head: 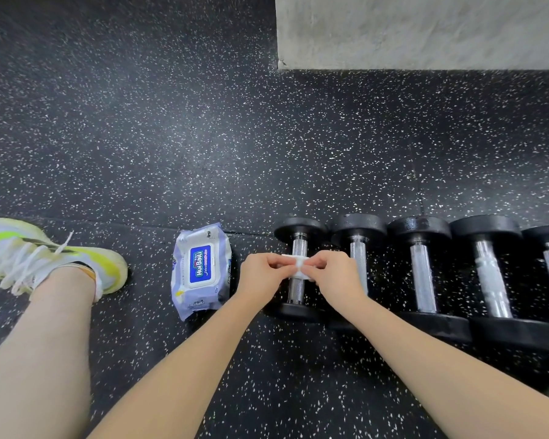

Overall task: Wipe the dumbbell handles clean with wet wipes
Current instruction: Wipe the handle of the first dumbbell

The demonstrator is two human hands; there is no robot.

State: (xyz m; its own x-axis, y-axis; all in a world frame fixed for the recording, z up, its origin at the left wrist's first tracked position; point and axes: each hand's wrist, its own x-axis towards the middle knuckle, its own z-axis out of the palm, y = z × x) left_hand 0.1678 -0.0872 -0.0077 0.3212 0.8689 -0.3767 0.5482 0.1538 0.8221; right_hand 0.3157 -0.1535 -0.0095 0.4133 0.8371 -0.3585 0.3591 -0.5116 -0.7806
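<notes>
Both hands meet directly over the leftmost dumbbell (298,269), at about the middle of its handle. Left hand (262,275) pinches the left side of a small folded white wet wipe (298,267) between thumb and fingertips; right hand (333,277) pinches the right side the same way. Wipe is stretched flat between them, lying across the handle. Whether it already presses on the metal or sits just above it, cannot tell.

Handle axis runs away from the person, near end to far end, black weight plate at each end. Wipe crosses it at right angles. Judgement: the coming move is a wrap or a slide along that axis, toward the far plate or back to the near one; both hands equally close, one on each side.

Outward to the right: a row of further dumbbells (422,274), side by side, handles parallel to the first, running off the floor's right edge of view. Right hand is the nearer to these.

Outward to the left: pack of wet wipes (200,269) lying flat on the speckled black rubber floor (171,137), just beside the left hand, lid closed. Farther left, a shoe (45,255) and bare leg.

Far right corner: grey concrete block (425,30).
</notes>
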